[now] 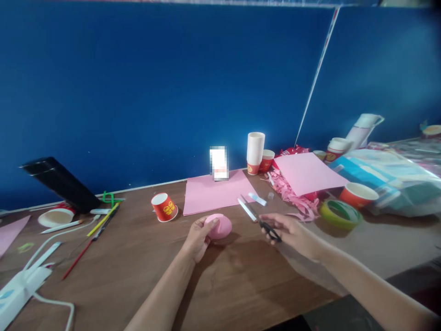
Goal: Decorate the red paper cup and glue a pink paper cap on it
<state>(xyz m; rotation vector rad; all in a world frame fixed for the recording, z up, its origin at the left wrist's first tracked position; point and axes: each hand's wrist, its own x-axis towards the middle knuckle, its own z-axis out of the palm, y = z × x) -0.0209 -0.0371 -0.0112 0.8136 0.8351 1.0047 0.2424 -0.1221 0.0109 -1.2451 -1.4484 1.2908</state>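
Observation:
My left hand pinches a round piece of pink paper between thumb and fingers, just above the table. To its right, my right hand has its fingers on the black handles of a pair of scissors. The scissors' blades point away from me and to the left. Beside the blades lies a white pen, with its cap or a similar small white piece farther back. Flat pink paper sheets lie beyond my hands.
A red paper cup stands left of the sheets; stacked white cups are behind. On the right are shredded pink paper, green tape and a plastic package. A power strip and pencils lie left.

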